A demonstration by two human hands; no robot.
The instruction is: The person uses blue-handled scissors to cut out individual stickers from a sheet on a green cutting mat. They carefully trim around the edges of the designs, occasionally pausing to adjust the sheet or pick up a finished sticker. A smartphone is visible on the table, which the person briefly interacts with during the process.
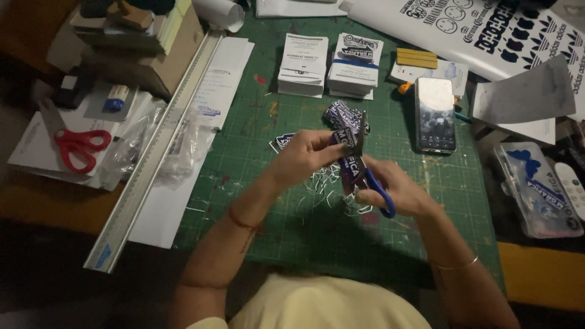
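right hand (399,192) around blue scissors (373,183)

- Both forearms are bare from the elbow down; no sleeves reach the wrists.
- The left hand (304,157) has a thin red thread bracelet (244,220) tied around its wrist (a short loose end seems to hang from it, though the dim light blurs it).
- The right hand (396,192) has a slim, metallic-looking bangle (456,265) circling its wrist.
- A pale yellow garment (323,304) covers the torso at the bottom edge of the view, plain, with soft folds.
- No rings can be made out on the fingers.
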